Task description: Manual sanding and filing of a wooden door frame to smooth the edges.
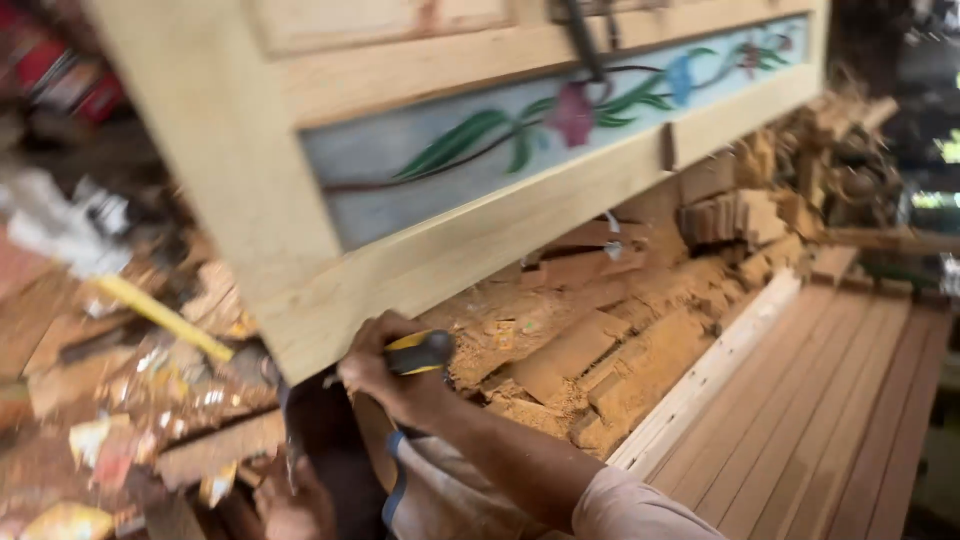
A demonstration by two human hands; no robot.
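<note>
A yellow-and-black tool handle (418,352) is held clenched in the right hand (385,368) at lower centre, under the edge of a wooden door (420,250) with a painted glass panel (520,140), judged heavy, stiff, fragile at the glass, best held by its frame; left hand unseen.

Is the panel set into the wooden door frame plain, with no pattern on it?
No, the panel in the wooden door frame carries a painted vine with green leaves and a pink and a blue flower.
</note>
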